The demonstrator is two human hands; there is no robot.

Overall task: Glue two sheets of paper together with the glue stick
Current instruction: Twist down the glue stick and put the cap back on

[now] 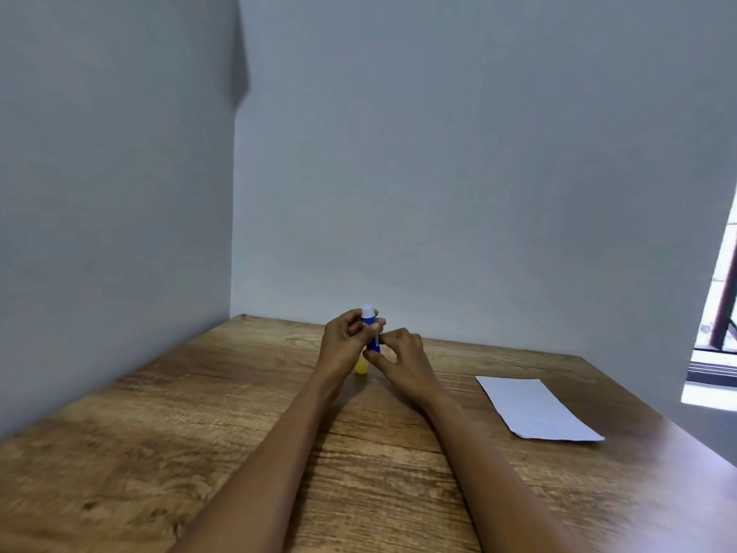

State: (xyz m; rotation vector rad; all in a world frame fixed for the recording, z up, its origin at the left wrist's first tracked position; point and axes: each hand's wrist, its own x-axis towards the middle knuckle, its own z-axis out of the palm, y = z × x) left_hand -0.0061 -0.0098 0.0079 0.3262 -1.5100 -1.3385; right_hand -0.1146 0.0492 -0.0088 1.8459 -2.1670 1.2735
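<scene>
A blue glue stick (373, 337) stands upright above the far middle of the wooden table (199, 433), its white tip bare at the top. My left hand (345, 345) is wrapped around its barrel. My right hand (401, 357) pinches its lower end with thumb and fingers. A yellow cap (361, 367) rests on the table just below my left hand. The white paper (536, 409) lies flat at the right, apart from both hands; I cannot tell how many sheets it has.
Grey walls close the table at the back and on the left. The table's right edge runs diagonally past the paper. A bright window opening (718, 333) shows at the far right.
</scene>
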